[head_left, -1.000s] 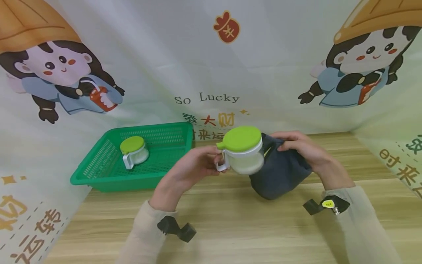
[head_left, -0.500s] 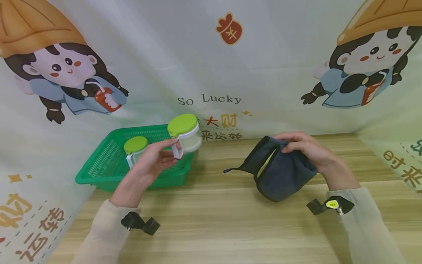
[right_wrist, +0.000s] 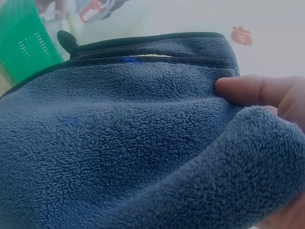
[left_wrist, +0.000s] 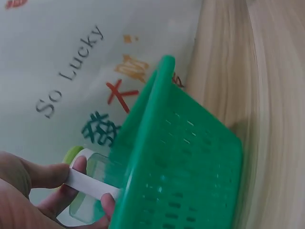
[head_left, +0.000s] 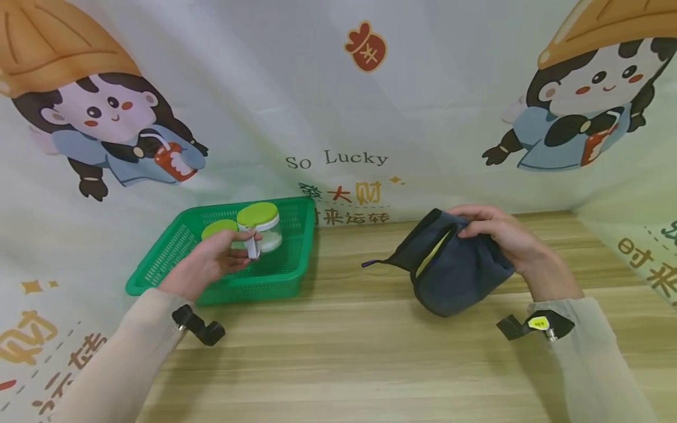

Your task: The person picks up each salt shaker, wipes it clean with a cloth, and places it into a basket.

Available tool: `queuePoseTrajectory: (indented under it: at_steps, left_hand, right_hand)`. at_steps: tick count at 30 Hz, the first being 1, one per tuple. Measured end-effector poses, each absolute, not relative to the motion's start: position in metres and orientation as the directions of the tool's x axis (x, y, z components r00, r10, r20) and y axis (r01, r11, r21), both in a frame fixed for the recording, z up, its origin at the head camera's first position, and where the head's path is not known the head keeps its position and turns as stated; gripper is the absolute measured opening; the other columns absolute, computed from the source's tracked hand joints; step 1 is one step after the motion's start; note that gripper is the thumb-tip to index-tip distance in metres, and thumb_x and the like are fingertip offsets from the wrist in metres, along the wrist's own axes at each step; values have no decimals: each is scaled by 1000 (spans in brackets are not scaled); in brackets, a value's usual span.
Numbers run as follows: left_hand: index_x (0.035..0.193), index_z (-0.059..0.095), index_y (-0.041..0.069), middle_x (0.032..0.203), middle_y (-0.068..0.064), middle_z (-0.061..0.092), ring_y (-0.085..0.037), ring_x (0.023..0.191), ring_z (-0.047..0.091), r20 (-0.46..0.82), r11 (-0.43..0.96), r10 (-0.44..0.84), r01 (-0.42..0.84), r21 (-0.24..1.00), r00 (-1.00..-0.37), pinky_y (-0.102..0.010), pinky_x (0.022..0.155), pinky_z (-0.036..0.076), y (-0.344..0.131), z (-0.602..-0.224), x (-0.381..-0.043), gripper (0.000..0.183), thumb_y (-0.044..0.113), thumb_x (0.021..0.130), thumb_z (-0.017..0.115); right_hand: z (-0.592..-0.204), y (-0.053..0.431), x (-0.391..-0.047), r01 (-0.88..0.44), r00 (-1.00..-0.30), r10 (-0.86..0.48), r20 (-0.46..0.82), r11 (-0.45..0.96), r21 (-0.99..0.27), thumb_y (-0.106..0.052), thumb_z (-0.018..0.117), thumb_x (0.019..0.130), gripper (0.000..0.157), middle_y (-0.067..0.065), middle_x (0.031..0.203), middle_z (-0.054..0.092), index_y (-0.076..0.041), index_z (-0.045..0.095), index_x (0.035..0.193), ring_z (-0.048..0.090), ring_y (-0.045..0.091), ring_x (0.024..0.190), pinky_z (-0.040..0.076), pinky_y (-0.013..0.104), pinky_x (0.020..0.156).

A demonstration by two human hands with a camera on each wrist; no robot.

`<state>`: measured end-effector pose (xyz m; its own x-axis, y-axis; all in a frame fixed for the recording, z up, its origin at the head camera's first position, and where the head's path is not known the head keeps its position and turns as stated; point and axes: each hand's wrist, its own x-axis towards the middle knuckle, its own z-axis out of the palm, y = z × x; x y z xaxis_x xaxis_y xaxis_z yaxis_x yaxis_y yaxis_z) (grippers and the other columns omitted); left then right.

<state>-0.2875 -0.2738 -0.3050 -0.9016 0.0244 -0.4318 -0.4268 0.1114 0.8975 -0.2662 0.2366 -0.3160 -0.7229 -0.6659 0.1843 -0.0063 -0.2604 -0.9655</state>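
My left hand [head_left: 208,258] pinches the white handle of a clear seasoning jar [head_left: 259,215] with a green lid. That jar is held upright within the green basket [head_left: 285,286]; whether its base touches the floor cannot be told. Just left of it is a second green-lidded jar [head_left: 219,227], partly hidden behind my hand. In the left wrist view, thumb and fingers grip the handle [left_wrist: 90,184] beside the basket wall. On the right, my right hand [head_left: 505,238] holds a folded dark grey-blue towel [head_left: 465,279] with black edging and a yellow inner side. The right thumb [right_wrist: 257,89] presses on its fold.
The basket stands on a wooden table [head_left: 359,358], near the back left against a printed cloth backdrop [head_left: 433,117]. Bare wood lies between the basket and the towel. A loop [head_left: 375,264] sticks out from the towel's left corner.
My left hand has carried the jar from beside the towel leftward and down into the basket, next to the other jar. The right hand stays nearly in place with the towel.
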Motion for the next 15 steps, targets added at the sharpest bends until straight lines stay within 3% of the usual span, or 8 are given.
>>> queuePoseTrajectory:
  at_steps: [10, 15]
  left_hand:
    - [69, 75, 26, 111, -13, 53, -20, 91, 59, -494, 200, -124, -509, 837, -861, -27, 77, 52, -275, -328, -321, 40, 28, 106, 59]
    - [74, 75, 26, 125, -18, 50, -20, 90, 63, -518, 210, -100, -527, 824, -850, -25, 73, 55, -277, -339, -329, 40, 29, 108, 55]
  right_hand:
    - [-315, 240, -267, -32, -740, -642, 202, -267, -963, 13, 39, 101, 52, 3, 115, 75, -17, 73, 125, 77, 18, 97, 62, 30, 82]
    - [-314, 240, -267, -36, -745, -639, 194, -252, -967, 13, 39, 102, 51, 3, 115, 75, -17, 73, 126, 77, 18, 96, 62, 30, 82]
